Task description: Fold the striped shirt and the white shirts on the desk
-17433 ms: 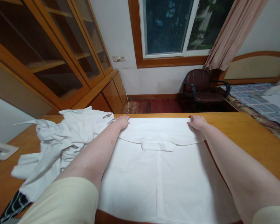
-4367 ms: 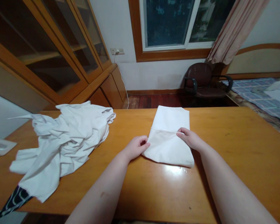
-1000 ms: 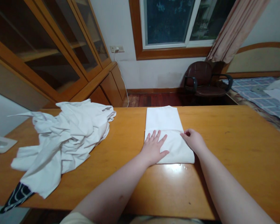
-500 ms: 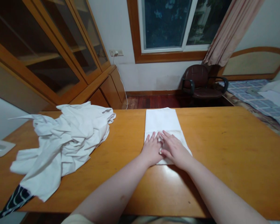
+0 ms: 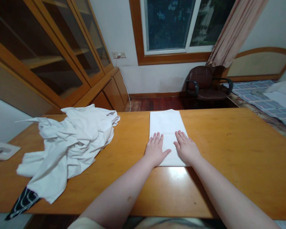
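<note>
A white garment folded into a narrow rectangle [image 5: 166, 124] lies on the wooden table [image 5: 228, 143], running away from me. My left hand [image 5: 155, 150] lies flat on its near left part, fingers stretched out. Beside it, my right hand [image 5: 185, 148] rests flat on the near right part, fingers spread too. Neither hand holds anything.
A crumpled heap of white clothes [image 5: 71, 140] covers the table's left side, with a dark patterned cloth [image 5: 23, 198] poking out beneath it. A white object [image 5: 1, 150] sits at the far left. Glass-fronted cabinets [image 5: 50, 54], a dark chair [image 5: 205, 86] and a bed [image 5: 271, 98] stand beyond.
My right hand has slid from overlapping my left hand to the right, so both palms now lie flat side by side on the folded garment. The garment lies straight.
</note>
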Available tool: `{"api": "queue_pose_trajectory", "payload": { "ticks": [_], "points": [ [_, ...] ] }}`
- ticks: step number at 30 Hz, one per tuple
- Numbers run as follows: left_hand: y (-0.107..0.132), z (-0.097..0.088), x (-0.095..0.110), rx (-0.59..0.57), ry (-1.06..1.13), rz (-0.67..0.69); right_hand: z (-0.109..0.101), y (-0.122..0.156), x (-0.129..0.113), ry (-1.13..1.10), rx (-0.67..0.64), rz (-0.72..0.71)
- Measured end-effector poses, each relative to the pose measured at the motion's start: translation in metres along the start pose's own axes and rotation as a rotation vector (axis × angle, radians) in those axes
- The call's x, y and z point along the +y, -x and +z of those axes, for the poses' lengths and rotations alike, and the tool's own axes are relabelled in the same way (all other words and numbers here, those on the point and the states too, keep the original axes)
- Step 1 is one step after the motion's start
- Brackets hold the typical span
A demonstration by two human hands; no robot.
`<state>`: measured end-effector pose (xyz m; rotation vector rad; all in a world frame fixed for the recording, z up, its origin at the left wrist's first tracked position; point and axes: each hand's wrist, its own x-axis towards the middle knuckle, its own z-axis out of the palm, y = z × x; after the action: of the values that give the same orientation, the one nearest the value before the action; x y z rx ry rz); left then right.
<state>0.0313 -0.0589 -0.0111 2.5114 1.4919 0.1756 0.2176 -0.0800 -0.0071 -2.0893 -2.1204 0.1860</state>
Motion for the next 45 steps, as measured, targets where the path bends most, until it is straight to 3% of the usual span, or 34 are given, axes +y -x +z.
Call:
{"api": "queue_pose_trajectory", "payload": {
  "ticks": [5,10,13,16,21,30,34,38,40,42,45],
  "points": [
    [0.002,-0.005,0.008,0.070,-0.064,-0.141,0.000,-0.007,0.023,-0.066,-0.020,0.025],
    [0.010,0.000,0.048,0.101,-0.136,0.131,0.004,-0.007,0.024,-0.067,0.027,0.016],
    [0.015,0.008,0.060,0.056,-0.109,0.142,0.005,-0.006,0.024,-0.073,0.035,0.006],
    [0.020,0.011,0.052,0.044,-0.072,0.123,0.006,-0.007,0.025,-0.065,0.030,0.001],
    [0.033,0.001,0.023,-0.022,0.002,0.054,0.007,-0.008,0.027,-0.041,0.022,-0.012],
    [0.057,-0.009,-0.007,-0.101,0.046,0.078,0.004,-0.009,0.026,-0.055,-0.008,0.003],
    [0.063,-0.012,-0.012,0.005,0.055,0.133,0.002,-0.012,0.033,-0.114,-0.028,-0.036],
    [0.068,-0.010,-0.011,0.135,0.006,0.380,-0.003,-0.015,0.034,-0.157,0.025,-0.158],
    [0.069,-0.006,-0.008,0.156,-0.032,0.438,-0.005,-0.015,0.030,-0.164,0.036,-0.261],
    [0.067,-0.004,-0.006,0.194,-0.073,0.343,-0.006,-0.015,0.026,-0.170,0.003,-0.305],
    [0.063,-0.008,-0.008,0.256,-0.099,0.114,-0.007,-0.016,0.024,-0.177,-0.059,-0.259]
  ]
}}
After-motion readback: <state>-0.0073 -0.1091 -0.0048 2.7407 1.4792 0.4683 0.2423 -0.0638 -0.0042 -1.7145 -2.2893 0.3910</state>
